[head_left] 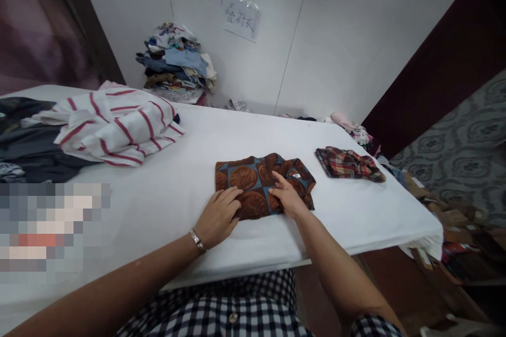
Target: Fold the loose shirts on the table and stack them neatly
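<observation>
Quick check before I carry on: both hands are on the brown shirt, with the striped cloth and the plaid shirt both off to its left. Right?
Not quite: the head view shows the plaid shirt to the right of the brown shirt. The left hand and right hand are on it, with the striped cloth to its left.

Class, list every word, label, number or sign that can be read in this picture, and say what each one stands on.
"叠衬衣": handwritten on the paper sheet on the wall.
White label on the folded brown-and-blue garment: too small to read.
Boxes at the right: any print is too blurred to read.
</observation>
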`<state>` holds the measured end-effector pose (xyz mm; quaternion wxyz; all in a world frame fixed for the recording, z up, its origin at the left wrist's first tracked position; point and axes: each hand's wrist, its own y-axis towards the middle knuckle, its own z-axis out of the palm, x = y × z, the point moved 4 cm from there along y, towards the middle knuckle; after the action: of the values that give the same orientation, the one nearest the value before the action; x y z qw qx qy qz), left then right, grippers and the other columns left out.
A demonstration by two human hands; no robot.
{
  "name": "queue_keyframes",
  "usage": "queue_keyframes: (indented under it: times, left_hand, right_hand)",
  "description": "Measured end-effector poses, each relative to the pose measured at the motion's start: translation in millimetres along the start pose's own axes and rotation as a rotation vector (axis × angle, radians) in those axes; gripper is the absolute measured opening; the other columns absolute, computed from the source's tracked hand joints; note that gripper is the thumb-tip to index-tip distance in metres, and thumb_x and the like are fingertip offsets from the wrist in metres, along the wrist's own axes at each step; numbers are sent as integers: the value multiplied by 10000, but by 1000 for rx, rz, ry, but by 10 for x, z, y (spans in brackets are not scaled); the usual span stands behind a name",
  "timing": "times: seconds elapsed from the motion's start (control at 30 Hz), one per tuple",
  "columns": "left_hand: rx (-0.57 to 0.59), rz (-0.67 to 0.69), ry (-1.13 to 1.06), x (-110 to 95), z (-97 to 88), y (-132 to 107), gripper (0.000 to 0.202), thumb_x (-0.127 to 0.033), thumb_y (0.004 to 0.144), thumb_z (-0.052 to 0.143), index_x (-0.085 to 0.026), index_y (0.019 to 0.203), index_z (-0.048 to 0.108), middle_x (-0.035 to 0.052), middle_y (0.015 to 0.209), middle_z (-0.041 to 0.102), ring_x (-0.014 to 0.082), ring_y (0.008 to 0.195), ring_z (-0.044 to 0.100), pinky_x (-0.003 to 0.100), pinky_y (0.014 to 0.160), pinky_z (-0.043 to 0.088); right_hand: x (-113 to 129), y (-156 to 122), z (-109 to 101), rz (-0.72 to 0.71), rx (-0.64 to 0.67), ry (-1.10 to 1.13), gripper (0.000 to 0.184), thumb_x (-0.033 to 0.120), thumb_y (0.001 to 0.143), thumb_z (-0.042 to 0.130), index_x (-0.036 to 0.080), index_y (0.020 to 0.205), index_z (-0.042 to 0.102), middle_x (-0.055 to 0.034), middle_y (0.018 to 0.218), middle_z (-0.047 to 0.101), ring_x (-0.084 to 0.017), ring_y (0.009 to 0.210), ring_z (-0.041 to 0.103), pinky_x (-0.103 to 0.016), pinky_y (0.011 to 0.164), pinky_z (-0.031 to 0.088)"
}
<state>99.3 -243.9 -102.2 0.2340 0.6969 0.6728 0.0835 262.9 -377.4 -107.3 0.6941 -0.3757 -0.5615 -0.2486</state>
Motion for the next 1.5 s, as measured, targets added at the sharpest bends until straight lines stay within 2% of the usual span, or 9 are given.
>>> queue_keyframes:
  times: [0.17, 0.33, 0.47, 0.63, 0.83, 1.03, 1.2, 1.4, 1.5]
  left_hand:
    - [-39, -3, 44, 83, -67, 79, 203, -23, 705, 539, -150, 853, 597, 118, 1187, 625, 280, 1183, 515, 463, 1011, 397]
    - [106, -71, -24, 68, 10, 37, 277, 34, 647, 505, -162, 818, 601, 117, 1077, 654, 257, 1047, 590, 428, 921, 468]
    - [212, -149, -215, 112, -136, 21, 158, -154, 697, 610, -185, 852, 620, 106, 1186, 631, 256, 1080, 597, 409, 925, 484]
    - [108, -202, -320, 652, -232, 249, 339, -494, 835, 493, -225, 988, 631, 81, 1279, 593, 232, 1148, 571, 379, 976, 459]
    - [310, -236, -176, 1259, 348, 1110, 712, -617, 774, 493, -159, 1318, 474, 125, 1446, 436, 257, 1324, 406, 371, 1098, 324]
    - [538, -258, -165, 1144, 769, 1749, 893, -572, 632, 644, -121, 1373, 431, 193, 1398, 482, 348, 1246, 487, 409, 1011, 399]
    - [588, -281, -214, 986, 854, 1972, 902, -451, 556, 720, -105, 1349, 465, 208, 1315, 559, 344, 1151, 567, 378, 915, 461]
    - [663, -355, -374, 772, 758, 1966, 339, -319, 572, 702, -153, 866, 730, 103, 870, 744, 274, 797, 678, 336, 696, 513]
    - [628, -369, -485, 764, 518, 1975, 275, -328, 615, 682, -178, 839, 735, 67, 848, 748, 244, 783, 678, 311, 681, 518]
  right_hand:
    - [-7, 19, 50, -67, 22, 28, 782, 163, 639, 653, 237, 1383, 425, -34, 1005, 681, -180, 875, 652, -348, 850, 522]
    - [-177, 96, -19, -128, 16, -228, 743, 140, 660, 623, 231, 1375, 440, -43, 1086, 666, -184, 942, 637, -360, 866, 518]
    - [-190, -76, -208, -218, -77, -421, 676, 189, 691, 657, 274, 1341, 493, -58, 1184, 630, -171, 868, 638, -340, 804, 540]
    - [-328, -677, -382, -15, -166, -183, 592, 328, 720, 693, 226, 1273, 508, -96, 1096, 664, -193, 775, 666, -306, 566, 563]
    - [-346, -1157, -166, 264, -242, 326, 527, 357, 582, 838, 173, 994, 565, -103, 1028, 687, -220, 866, 684, -296, 585, 577]
    - [-200, -997, 131, 281, -248, 546, 414, 299, 536, 879, 162, 774, 569, -26, 816, 654, -197, 834, 668, -323, 665, 577]
    - [-296, -788, 233, 291, -278, 576, 424, 306, 542, 873, 177, 760, 532, 15, 737, 622, -148, 678, 660, -201, 474, 481]
    - [-440, -508, 187, 180, -239, 365, 406, 310, 523, 836, 164, 767, 546, 46, 621, 578, -62, 438, 508, -152, 343, 275]
    - [-385, -383, 83, 77, -242, 239, 299, 277, 572, 770, 172, 721, 534, 64, 542, 524, -60, 425, 458, -161, 352, 239]
